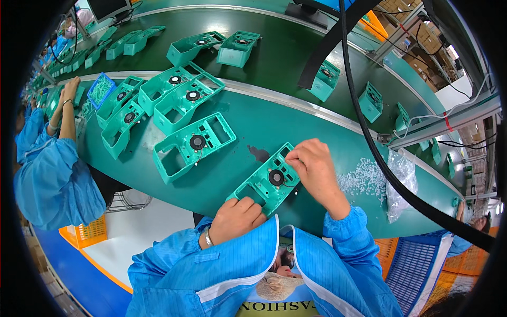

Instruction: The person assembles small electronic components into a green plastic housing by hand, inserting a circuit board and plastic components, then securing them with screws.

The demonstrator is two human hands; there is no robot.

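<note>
A green plastic housing lies slantwise on the bench in front of me, with a small round black fan fitted in it and a thin wire with a white plug beside the fan. My left hand is closed over the housing's near-left end. At the far-right end, the thumb and fingers of my right hand are pinched together over the small openings; whatever they hold is too small or hidden to make out. To the left rests another green housing with a fan, apart from my hands.
Small translucent pieces lie scattered right of my right hand, beside a clear plastic bag. More housings crowd the left, near a blue basket. A co-worker's blue sleeve is farther left. A black cable hangs across the right side.
</note>
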